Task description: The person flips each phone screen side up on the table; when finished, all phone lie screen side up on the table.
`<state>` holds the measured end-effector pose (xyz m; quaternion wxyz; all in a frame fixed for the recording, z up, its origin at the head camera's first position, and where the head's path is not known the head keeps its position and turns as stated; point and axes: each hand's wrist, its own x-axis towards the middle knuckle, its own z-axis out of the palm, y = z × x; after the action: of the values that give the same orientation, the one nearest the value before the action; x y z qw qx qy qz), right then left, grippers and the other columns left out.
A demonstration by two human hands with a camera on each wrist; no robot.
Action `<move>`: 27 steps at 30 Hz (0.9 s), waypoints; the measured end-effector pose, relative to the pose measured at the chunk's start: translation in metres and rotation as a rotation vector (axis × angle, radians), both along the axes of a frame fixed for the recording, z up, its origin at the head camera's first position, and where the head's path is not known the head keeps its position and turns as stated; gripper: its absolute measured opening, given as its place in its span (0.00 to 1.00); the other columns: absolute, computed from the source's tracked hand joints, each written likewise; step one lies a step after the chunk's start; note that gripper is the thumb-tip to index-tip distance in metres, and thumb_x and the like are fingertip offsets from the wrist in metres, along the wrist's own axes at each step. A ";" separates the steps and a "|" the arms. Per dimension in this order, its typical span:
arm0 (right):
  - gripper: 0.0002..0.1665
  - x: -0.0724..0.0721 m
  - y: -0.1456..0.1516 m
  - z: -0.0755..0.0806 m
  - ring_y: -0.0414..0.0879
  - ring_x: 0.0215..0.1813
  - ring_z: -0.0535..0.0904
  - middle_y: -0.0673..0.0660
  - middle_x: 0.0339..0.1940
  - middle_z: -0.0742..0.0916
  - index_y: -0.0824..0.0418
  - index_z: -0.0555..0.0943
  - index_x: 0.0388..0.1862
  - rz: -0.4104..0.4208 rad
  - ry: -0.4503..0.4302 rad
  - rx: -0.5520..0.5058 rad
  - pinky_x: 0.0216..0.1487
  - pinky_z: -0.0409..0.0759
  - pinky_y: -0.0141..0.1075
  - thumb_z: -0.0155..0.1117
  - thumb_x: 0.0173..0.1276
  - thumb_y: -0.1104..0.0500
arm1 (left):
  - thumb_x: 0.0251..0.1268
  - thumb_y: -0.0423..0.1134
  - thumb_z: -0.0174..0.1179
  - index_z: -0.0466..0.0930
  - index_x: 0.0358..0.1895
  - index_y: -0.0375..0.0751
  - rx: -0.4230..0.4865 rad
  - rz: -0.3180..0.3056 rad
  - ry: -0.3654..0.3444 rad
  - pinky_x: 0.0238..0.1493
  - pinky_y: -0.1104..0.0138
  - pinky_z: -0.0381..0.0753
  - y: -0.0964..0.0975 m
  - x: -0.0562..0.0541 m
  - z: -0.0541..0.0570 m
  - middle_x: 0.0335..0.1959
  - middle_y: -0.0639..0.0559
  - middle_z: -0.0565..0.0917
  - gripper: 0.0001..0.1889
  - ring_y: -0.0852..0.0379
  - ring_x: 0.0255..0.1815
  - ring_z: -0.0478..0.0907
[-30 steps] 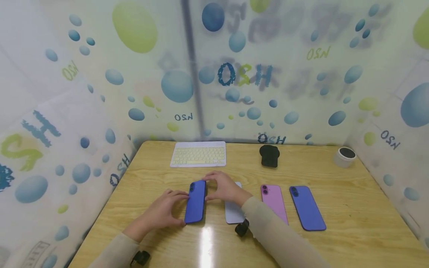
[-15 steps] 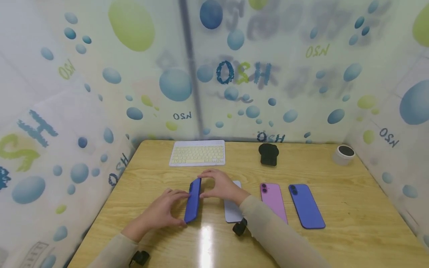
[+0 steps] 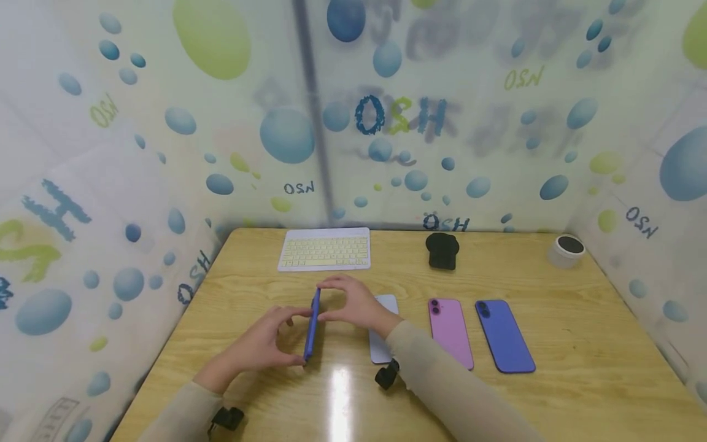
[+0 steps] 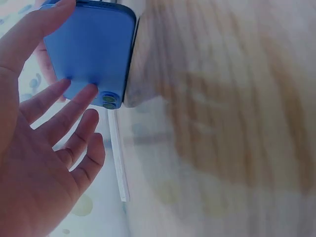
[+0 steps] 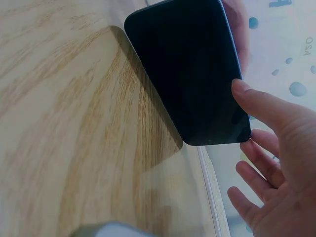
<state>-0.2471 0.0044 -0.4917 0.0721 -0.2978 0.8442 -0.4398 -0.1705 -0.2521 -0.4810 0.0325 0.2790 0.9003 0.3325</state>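
Observation:
A blue phone (image 3: 312,325) stands tilted up on its long edge, left of the table's middle. My left hand (image 3: 256,344) holds it from the left, thumb at the near end and fingertips at the back beside the cameras. From the right, my right hand (image 3: 356,304) pinches its far end between thumb and fingers. In the left wrist view the blue back (image 4: 94,44) with its two lenses shows. The right wrist view shows the dark screen (image 5: 187,74) and a shadow under it. Partly behind my right wrist lies a pale phone (image 3: 379,350).
A pink phone (image 3: 452,334) and a second blue phone (image 3: 505,337) lie back up on the wooden table (image 3: 585,356) to the right. Along the back are a white keyboard (image 3: 324,250), a black slice-shaped object (image 3: 442,252) and a white round container (image 3: 566,250). Printed fabric walls surround the table.
The held blue phone has tipped from showing its back to nearly edge-on, its right side rising leftward. My right hand has moved left along with it; the left hand has stayed nearly in place.

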 end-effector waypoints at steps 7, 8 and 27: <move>0.44 0.003 -0.005 0.000 0.52 0.76 0.71 0.53 0.74 0.78 0.51 0.78 0.72 0.008 0.006 0.000 0.76 0.68 0.51 0.81 0.58 0.43 | 0.44 0.56 0.83 0.71 0.74 0.50 0.007 -0.010 -0.019 0.46 0.58 0.77 -0.003 -0.001 0.006 0.70 0.56 0.78 0.50 0.48 0.54 0.73; 0.44 0.003 -0.006 0.000 0.51 0.76 0.71 0.53 0.74 0.78 0.51 0.78 0.72 0.006 0.009 0.004 0.76 0.68 0.51 0.81 0.58 0.42 | 0.44 0.56 0.83 0.70 0.75 0.50 0.004 -0.014 -0.014 0.47 0.58 0.77 -0.004 -0.002 0.007 0.71 0.56 0.78 0.51 0.48 0.54 0.73; 0.53 0.005 -0.021 -0.002 0.48 0.76 0.71 0.48 0.74 0.79 0.50 0.69 0.78 0.035 0.051 -0.002 0.78 0.66 0.49 0.83 0.56 0.45 | 0.46 0.57 0.82 0.70 0.75 0.50 -0.009 0.009 0.003 0.48 0.59 0.76 -0.017 -0.001 0.015 0.71 0.55 0.78 0.50 0.48 0.56 0.73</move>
<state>-0.2425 -0.0165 -0.4932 0.0583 -0.3239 0.8400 -0.4314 -0.1716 -0.2687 -0.4661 0.0309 0.2750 0.9031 0.3282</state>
